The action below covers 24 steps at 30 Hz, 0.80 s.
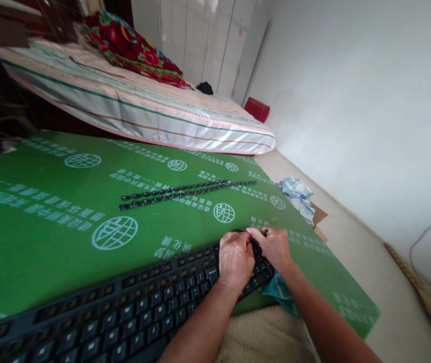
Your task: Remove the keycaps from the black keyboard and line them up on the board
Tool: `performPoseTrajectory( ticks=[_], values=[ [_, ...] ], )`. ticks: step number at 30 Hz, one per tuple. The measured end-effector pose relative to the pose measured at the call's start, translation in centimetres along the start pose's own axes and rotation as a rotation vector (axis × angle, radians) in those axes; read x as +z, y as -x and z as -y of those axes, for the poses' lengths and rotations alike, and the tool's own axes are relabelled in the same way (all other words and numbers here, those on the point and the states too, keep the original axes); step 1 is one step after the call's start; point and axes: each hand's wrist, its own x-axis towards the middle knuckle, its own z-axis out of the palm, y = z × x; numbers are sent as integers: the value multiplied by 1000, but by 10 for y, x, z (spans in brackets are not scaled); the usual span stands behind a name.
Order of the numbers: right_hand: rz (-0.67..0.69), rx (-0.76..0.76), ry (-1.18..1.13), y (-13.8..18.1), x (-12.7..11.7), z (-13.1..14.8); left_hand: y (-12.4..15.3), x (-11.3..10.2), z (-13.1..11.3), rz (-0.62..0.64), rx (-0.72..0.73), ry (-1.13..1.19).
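Note:
A black keyboard lies across the near side of a green printed board. Along its top rows several key places show as bare sockets, while lettered keys sit in the rows below. My left hand is closed over the keyboard's right part, its fingertips hidden. Right beside it, my right hand is closed too, with a small dark piece showing at its fingers, too small to name. The two hands nearly touch at the fingertips. Farther off, small black pieces like keycaps lie in two long lines on the board.
A teal cloth lies by the keyboard's right end, near my right wrist. Beyond the board stands a bed with a striped mattress and a red floral blanket. Crumpled packaging and a broom are on the floor at right.

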Motion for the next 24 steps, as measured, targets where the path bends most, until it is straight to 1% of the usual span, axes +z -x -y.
performPoseTrajectory(
  ticks=[3, 7, 10, 14, 19, 24],
  values=[
    [-43, -49, 33, 1, 3, 0, 0, 1, 1, -9, -19, 8],
    [-50, 17, 3, 2, 6, 0, -1, 2, 2, -26, -43, 45],
    [-44, 31, 1, 1, 7, 0, -1, 3, 3, -23, -42, 47],
    [-51, 53, -105, 2, 7, -2, 0, 2, 2, -22, -43, 56],
    [-120, 138, -273, 5, 8, -3, 1, 1, 2, -4, -44, 61],
    [-145, 180, -342, 6, 10, -4, 0, 1, 0, 40, -32, 17]
  ],
)
